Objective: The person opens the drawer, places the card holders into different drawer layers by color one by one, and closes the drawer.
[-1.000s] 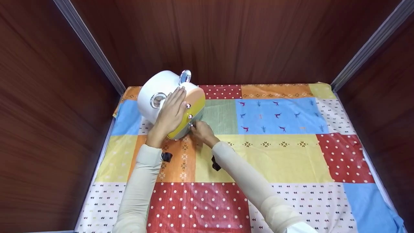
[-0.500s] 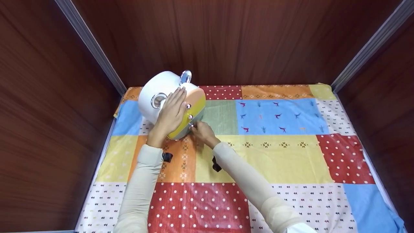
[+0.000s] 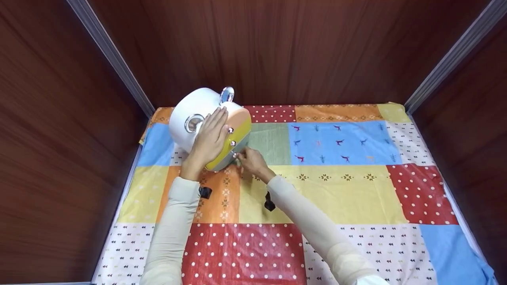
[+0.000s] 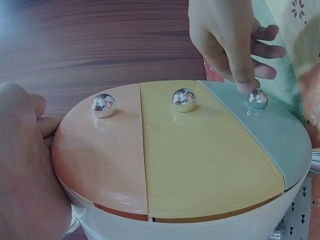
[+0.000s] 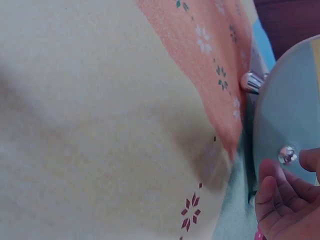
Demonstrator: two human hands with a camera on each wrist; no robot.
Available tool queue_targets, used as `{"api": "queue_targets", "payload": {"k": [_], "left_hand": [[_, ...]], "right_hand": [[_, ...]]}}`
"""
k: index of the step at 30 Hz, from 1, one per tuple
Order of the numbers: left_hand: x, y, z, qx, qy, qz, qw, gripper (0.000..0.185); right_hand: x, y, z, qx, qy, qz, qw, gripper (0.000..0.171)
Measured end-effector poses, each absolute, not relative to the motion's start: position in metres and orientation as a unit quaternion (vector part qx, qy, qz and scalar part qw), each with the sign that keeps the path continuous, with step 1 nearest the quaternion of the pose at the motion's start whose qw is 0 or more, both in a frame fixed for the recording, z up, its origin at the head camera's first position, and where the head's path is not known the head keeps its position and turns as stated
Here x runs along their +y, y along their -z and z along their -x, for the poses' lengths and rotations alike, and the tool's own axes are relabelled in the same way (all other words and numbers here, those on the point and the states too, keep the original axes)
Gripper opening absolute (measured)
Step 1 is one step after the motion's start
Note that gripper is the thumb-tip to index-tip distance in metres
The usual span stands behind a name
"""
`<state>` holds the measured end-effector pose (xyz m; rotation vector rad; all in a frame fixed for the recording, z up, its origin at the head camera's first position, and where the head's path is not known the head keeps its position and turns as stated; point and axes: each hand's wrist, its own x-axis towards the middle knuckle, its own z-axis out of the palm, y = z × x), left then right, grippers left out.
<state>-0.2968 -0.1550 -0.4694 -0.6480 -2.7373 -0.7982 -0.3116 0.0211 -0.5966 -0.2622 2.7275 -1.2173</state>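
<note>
A white rounded box [image 3: 194, 103] stands tilted at the table's back left. Its front has a peach panel [image 4: 107, 155], a yellow panel [image 4: 200, 155] and a grey-green panel [image 4: 265, 125], each with a silver ball knob. My left hand [image 3: 210, 138] lies along the box on the peach panel's side, fingers straight. Beside the grey-green panel is my right hand [image 3: 253, 161], thumb and fingers loosely around its silver knob [image 5: 287, 155]. A small gap shows between thumb and knob in the right wrist view; the other fingers are spread in the left wrist view.
Shiny silver rings [image 3: 227, 95] stick out from the white side of the box. A patchwork cloth [image 3: 328, 198] covers the table. Dark wooden panels [image 3: 277, 51] enclose the back and both sides.
My right hand has loosened from the grey-green panel's knob and shifted slightly to the right. The left hand and the box have stayed in place.
</note>
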Motion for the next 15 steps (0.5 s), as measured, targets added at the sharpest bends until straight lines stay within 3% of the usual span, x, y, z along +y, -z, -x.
{"api": "queue_targets", "payload": {"k": [15], "left_hand": [[-0.154, 0.469, 0.298, -0.935, 0.264, 0.216, 0.093, 0.055]], "right_hand": [[0.072, 0.587, 0.303, 0.890, 0.446, 0.086, 0.048, 0.026]]}}
